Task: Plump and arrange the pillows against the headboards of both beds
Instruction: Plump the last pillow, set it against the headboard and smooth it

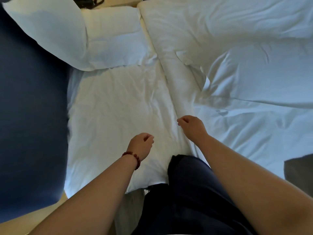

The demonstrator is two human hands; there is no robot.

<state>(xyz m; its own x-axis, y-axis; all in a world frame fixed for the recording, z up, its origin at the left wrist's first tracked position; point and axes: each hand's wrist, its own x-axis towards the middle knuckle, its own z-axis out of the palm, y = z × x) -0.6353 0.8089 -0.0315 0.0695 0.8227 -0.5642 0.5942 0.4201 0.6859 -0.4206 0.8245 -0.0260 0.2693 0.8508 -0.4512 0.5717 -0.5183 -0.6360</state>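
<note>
A leg in dark trousers is up on the bed, between the two arms. Just past it are two bare hands. The left hand has one string of red beads on its wrist. Its fingers are loosely curled and nothing shows in them. It hangs over a big white pillow that lies flat, right under it.

The right hand is a bit farther out. Its fingers are curled too, at the folded edge of the white duvet. I cannot tell if it is pinching the cloth or only touching it. The duvet spreads out to the right of this hand, all crumpled.

To the left of the left hand stands one dark blue headboard. The flat pillow lies next to it.

Far beyond both hands are two more white pillows, so there are three in all. One far pillow lies flat. The other, the leaning pillow, rests partly on top of it and tilts against the headboard.

Past them, at the very top, is a black thing too cut off to name.
</note>
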